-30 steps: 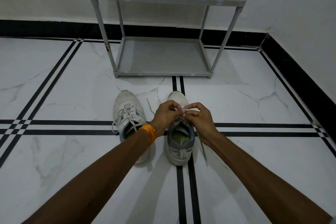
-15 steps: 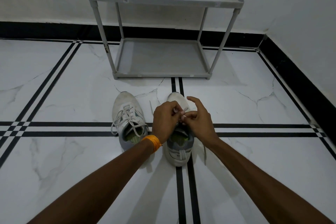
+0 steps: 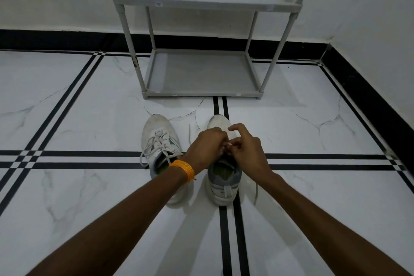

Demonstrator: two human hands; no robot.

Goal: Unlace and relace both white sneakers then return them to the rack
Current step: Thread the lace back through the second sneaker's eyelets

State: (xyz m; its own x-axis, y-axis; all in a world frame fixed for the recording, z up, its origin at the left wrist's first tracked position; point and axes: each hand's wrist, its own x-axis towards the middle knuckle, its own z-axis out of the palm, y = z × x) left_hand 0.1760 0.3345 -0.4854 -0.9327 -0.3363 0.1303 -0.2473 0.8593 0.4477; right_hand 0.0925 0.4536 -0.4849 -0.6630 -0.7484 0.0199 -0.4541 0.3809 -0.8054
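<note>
Head view: left of centre, the laced left sneaker [image 3: 160,141] sits on the marble floor [image 3: 67,186], its loose lace ends spilling over its left side. Just right, the left hand [image 3: 205,147], orange thread band [image 3: 183,169] at the wrist, and the right hand [image 3: 245,152] meet over the right sneaker [image 3: 224,179], fingertips pinching its white lace [image 3: 226,147]. Upper centre stands the grey rack [image 3: 201,2].
</note>
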